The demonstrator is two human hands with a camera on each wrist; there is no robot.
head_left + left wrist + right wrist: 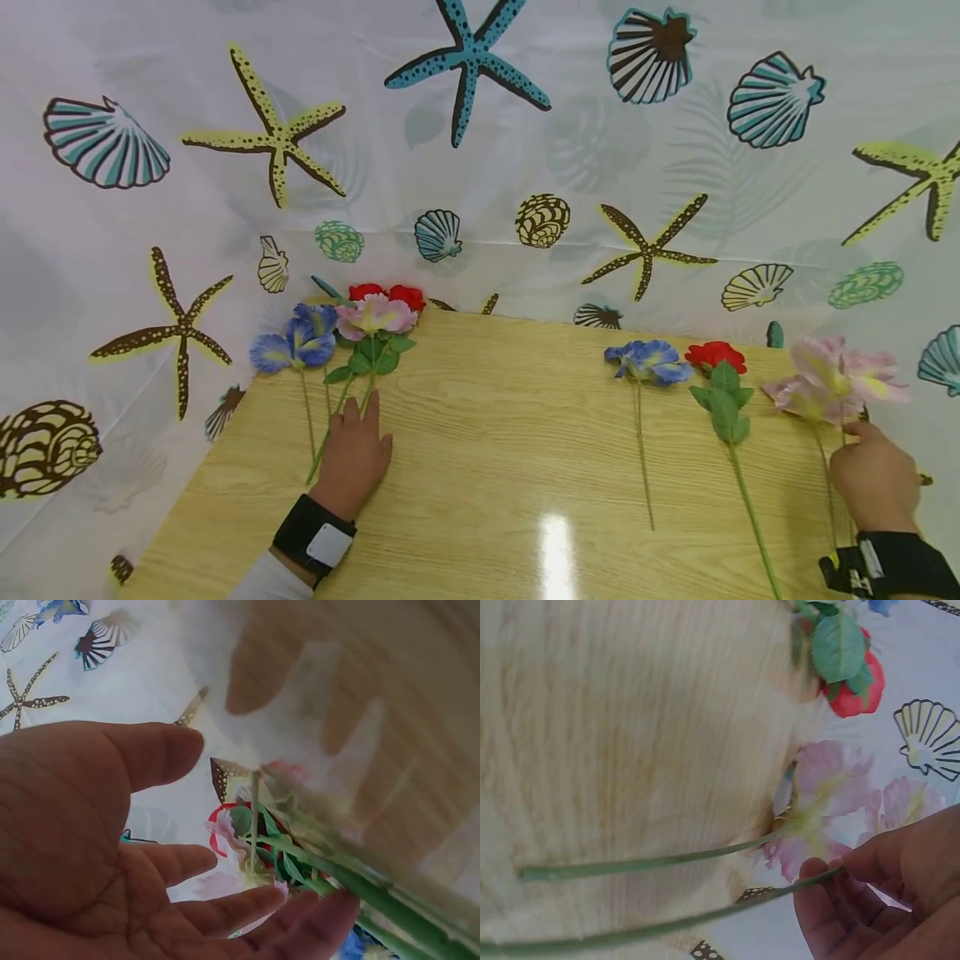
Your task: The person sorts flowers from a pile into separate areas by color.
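On the left of the head view, my left hand (354, 458) lies over the stems of artificial flowers, its fingers spread and fairly straight. A pink flower (375, 317) and red roses (407, 297) lie just beyond its fingertips, with blue flowers (300, 337) beside them. In the left wrist view, green stems (382, 900) run past the fingertips, and the palm holds nothing. At the right, my right hand (877, 471) pinches a green stem (780, 892) between thumb and fingers. A second stem (645, 864) lies next to it. Overlapping pink flowers (832, 379) sit at their tops.
Left of the pink flowers, a red rose (715, 357) with green leaves and a blue flower (648, 362) lie on the wooden table (480, 450). A white cloth (510, 175) printed with starfish and shells hangs behind the table and along its sides.
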